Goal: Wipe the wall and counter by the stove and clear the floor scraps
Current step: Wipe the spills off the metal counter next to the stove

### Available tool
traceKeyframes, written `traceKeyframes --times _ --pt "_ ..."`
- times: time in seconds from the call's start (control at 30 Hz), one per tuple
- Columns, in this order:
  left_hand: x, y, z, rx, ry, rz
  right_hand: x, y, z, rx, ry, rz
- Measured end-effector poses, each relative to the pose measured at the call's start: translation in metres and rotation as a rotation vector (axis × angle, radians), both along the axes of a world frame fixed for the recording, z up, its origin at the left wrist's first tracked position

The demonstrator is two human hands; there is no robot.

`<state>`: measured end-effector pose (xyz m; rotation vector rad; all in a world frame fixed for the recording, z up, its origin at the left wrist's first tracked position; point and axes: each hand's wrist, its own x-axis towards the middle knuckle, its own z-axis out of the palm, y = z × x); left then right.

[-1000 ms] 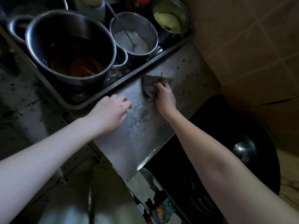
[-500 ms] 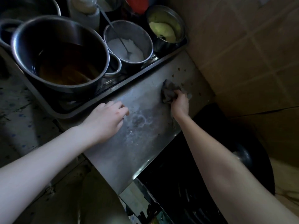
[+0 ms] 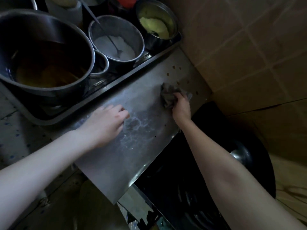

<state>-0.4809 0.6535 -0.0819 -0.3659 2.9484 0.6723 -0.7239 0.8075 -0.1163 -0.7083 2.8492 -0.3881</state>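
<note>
A steel counter [image 3: 136, 156] runs between a tray of pots and the stove. My right hand [image 3: 181, 107] grips a crumpled grey rag [image 3: 168, 95] and presses it on the counter's far right part, close to the tiled wall [image 3: 240, 52]. Brown spatter spots [image 3: 178, 75] dot the steel just beyond the rag. My left hand [image 3: 106, 125] rests palm down on the counter's left side, fingers loosely curled, holding nothing. A whitish smear [image 3: 137, 127] lies between the two hands.
A metal tray [image 3: 49, 119] behind the counter holds a large pot of brown liquid [image 3: 44, 63], a bowl of white powder with a spoon [image 3: 116, 40] and a bowl of yellow paste [image 3: 156, 24]. A black wok [image 3: 216, 163] sits on the stove at right. Dirty floor [image 3: 54, 205] lies below.
My right hand slid the rag from the counter's middle to its far right, toward the wall. My left hand stayed flat on the counter's left side.
</note>
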Motion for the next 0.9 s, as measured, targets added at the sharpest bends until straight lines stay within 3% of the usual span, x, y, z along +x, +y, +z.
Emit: traceKeyframes --times 0.17,0.33,0.63,0.9 --pt "-0.014 0.006 0.002 -0.002 0.039 -0.028 0.018 0.013 -0.002 -0.019 0.036 -0.18" --pt "-0.036 0.009 0.005 -0.009 0.055 -0.065 0.038 0.005 -0.008 -0.025 0.04 -0.061" --pt "-0.069 0.011 -0.007 -0.012 0.086 -0.083 -0.04 -0.034 -0.001 0.025 0.019 0.02" --pt "-0.075 0.005 -0.018 0.004 0.124 -0.033 -0.093 -0.021 0.004 -0.015 0.092 -0.192"
